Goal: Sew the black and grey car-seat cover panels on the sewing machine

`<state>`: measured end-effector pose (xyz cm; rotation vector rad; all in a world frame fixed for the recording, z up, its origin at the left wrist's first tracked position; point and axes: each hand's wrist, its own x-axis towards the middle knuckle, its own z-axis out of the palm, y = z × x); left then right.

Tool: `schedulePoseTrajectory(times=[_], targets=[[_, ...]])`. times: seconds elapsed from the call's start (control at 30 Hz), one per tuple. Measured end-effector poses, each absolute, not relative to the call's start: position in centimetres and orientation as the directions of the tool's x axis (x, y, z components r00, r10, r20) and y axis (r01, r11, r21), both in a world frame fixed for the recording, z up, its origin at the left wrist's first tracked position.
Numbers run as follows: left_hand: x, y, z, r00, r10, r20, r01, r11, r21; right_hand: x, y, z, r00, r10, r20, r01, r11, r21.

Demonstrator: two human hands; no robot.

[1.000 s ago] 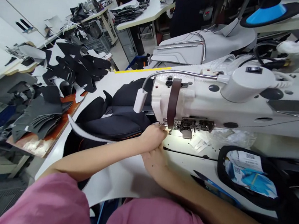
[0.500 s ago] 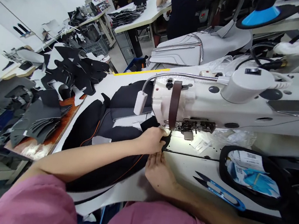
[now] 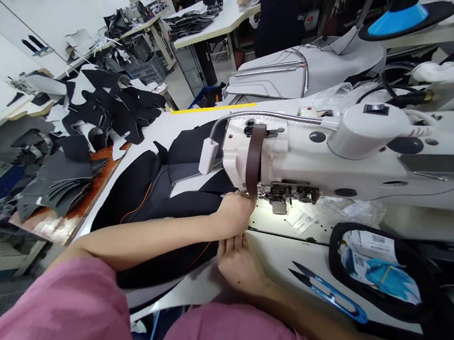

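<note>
A black fabric cover, seemingly a seat cover with grey panels and orange piping, lies on the table of a white sewing machine. My left hand is closed on the cover's edge close to the needle area, just below the brown strap on the machine head. Directly below it, my right hand has its fingers bent together at the same edge, their tips partly hidden beneath the left hand. The needle and the gripped bit of fabric are mostly covered by my left hand.
Blue thread snips lie right of my right hand, beside a black-rimmed holder with blue and white packets. Stacked dark fabric pieces are on the left. A grey cover lies behind the machine; a person in dark clothes stands beyond.
My left hand has turned over and shifted slightly left and down, with the cover's edge bunched under it. The right hand has barely moved. The view has shifted a little.
</note>
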<state>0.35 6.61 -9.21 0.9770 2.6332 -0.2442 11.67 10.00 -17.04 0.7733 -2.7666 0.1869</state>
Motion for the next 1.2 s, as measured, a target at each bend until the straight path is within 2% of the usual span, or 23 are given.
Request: schedulePoseTrajectory(times=[0.07,0.2,0.27,0.57,0.8,1.0,1.2], targets=[[0.8,6.6,-8.9,-0.697,0.609,-0.378,0.68,0.73,-0.076,11.6,10.1,-17.0,-0.817,-0.504,0.282,-0.535,0.844,-0.042],[1.7,6.2,-8.4,-0.656,0.571,-0.494,0.678,0.733,-0.054,11.6,10.4,-16.3,-0.793,-0.576,0.198,-0.594,0.803,-0.043],[1.6,6.1,-8.2,-0.641,0.569,-0.514,0.683,0.729,-0.046,11.6,10.7,-15.8,-0.804,-0.569,0.17,-0.579,0.815,-0.01],[1.3,6.5,-8.1,-0.647,0.61,-0.458,0.721,0.685,-0.107,12.3,12.5,-16.2,-0.807,-0.501,0.314,-0.504,0.86,0.076],[2.4,6.0,-7.9,-0.61,0.62,-0.492,0.752,0.65,-0.113,11.6,13.7,-15.4,-0.843,-0.473,0.257,-0.466,0.88,0.093],[1.8,6.4,-7.4,-0.595,0.591,-0.544,0.752,0.649,-0.117,10.8,14.1,-15.4,-0.86,-0.449,0.244,-0.449,0.892,0.06],[1.4,6.3,-6.4,-0.538,0.568,-0.623,0.8,0.577,-0.165,11.4,14.3,-14.8,-0.837,-0.486,0.251,-0.491,0.87,0.045]])
